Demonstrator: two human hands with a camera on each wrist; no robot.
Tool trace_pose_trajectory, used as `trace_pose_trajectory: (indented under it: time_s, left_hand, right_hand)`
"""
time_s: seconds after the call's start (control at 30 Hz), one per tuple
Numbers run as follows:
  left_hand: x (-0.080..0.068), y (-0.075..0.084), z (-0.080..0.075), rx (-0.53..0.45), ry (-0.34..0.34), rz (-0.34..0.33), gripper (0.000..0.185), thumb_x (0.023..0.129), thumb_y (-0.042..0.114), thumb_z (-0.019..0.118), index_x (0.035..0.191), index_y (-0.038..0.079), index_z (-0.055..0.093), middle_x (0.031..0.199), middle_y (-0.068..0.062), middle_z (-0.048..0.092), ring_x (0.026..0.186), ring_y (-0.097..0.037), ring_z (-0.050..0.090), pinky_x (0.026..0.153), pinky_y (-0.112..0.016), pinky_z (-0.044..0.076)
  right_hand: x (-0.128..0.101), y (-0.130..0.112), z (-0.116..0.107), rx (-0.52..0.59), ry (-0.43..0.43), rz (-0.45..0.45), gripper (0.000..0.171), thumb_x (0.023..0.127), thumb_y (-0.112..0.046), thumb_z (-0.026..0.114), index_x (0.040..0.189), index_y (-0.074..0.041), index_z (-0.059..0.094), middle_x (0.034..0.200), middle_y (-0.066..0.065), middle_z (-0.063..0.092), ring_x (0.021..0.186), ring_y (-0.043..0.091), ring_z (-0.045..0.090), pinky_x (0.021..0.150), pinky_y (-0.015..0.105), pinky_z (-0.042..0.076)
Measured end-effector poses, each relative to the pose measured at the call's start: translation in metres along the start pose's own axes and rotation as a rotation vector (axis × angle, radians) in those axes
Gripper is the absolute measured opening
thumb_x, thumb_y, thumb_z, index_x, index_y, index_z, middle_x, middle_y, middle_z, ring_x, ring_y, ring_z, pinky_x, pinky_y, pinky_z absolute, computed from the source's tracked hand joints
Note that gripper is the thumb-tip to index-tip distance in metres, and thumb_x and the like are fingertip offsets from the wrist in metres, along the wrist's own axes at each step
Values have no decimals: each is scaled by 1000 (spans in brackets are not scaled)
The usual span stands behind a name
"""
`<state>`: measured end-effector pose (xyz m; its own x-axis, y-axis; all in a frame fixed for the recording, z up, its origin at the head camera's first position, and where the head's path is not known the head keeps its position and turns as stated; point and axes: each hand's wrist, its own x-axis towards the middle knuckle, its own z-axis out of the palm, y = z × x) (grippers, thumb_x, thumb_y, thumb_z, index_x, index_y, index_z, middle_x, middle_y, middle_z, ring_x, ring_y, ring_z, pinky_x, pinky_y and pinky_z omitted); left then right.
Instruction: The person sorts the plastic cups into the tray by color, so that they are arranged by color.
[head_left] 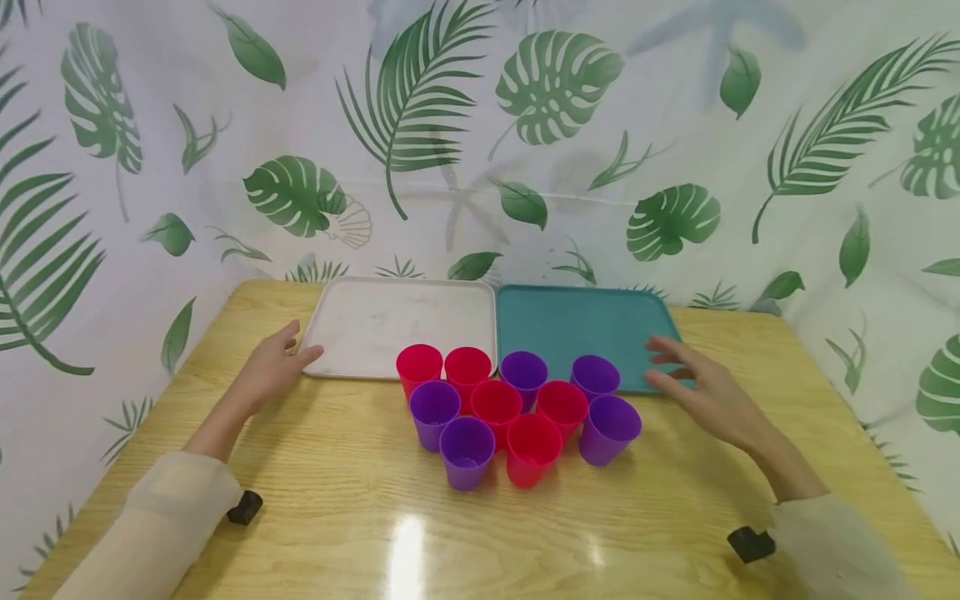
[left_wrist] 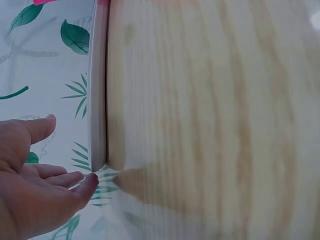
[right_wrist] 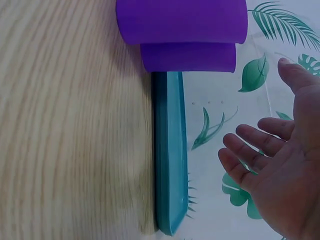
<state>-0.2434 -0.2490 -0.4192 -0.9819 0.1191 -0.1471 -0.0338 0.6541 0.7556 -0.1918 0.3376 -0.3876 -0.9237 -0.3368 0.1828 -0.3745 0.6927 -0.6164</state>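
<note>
Hovering with relaxed fingers and grasping nothing, your left hand (head_left: 273, 367) nears the white tray (head_left: 375, 321) and your right hand (head_left: 701, 392) the teal tray (head_left: 577, 321). Between them the cups (head_left: 517, 412) crowd together; a careless inward sweep could topple several.

Landmark: cluster of ten cups (head_left: 517, 412), mid-worktop (head_left: 337, 517). Two trays lie side by side just behind it: left tray (head_left: 390, 321) behind-left, right tray (head_left: 577, 325) behind-right, edges touching. Left hand (head_left: 273, 367) left of the cluster, at left tray's near corner. Right hand (head_left: 701, 392) right of the cluster, at right tray's near corner.
</note>
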Motion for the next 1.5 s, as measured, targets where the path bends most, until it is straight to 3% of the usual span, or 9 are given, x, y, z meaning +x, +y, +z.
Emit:
trace_pose_trajectory:
  time_s: [0.13, 0.4, 0.53, 0.77, 1.2, 1.5]
  left_hand:
    - [4, -4, 1, 8, -3, 2, 75, 109, 29, 53, 160, -10, 15, 158, -40, 26, 146, -53, 29, 118, -63, 28]
    - [9, 2, 6, 12, -6, -6, 68, 105, 16, 56, 153, -19, 23, 156, -41, 28, 146, -54, 29, 119, -62, 27]
    - [13, -1, 9, 0, -17, -12, 67, 104, 13, 57, 153, -19, 25, 155, -40, 31, 145, -53, 31, 119, -61, 27]
    - [15, -3, 8, 11, -33, -14, 73, 103, 12, 59, 154, -19, 18, 159, -41, 22, 148, -54, 23, 121, -61, 21]
    - [14, -5, 4, -44, -89, -12, 76, 101, 10, 64, 156, -17, 18, 161, -38, 22, 150, -51, 21, 121, -60, 21]
    - [15, -7, 5, -44, -79, 13, 74, 100, 9, 66, 155, -18, 23, 159, -38, 26, 149, -51, 25, 121, -61, 23]
  right_hand:
    - [7, -5, 6, 28, -22, -6, 58, 107, -24, 59, 157, -2, 40, 144, 19, 57, 118, 39, 64, 93, 21, 50]
    - [15, -11, 18, 53, -55, -5, 58, 104, -21, 65, 153, 1, 45, 142, 22, 58, 118, 38, 64, 96, 41, 54]
    - [18, -12, 24, 62, -67, -28, 57, 103, -20, 67, 151, 3, 47, 139, 21, 61, 118, 37, 64, 95, 40, 54]
    - [20, -17, 28, 59, -81, -40, 56, 103, -21, 67, 150, 2, 48, 139, 19, 62, 117, 35, 64, 95, 37, 55]
    - [22, -23, 29, 54, -121, -30, 58, 102, -23, 67, 151, 2, 47, 146, 23, 56, 114, 38, 66, 92, 46, 57]
    - [24, -27, 31, 42, -138, -18, 60, 102, -26, 67, 151, 1, 47, 144, 22, 58, 115, 38, 65, 93, 50, 56]
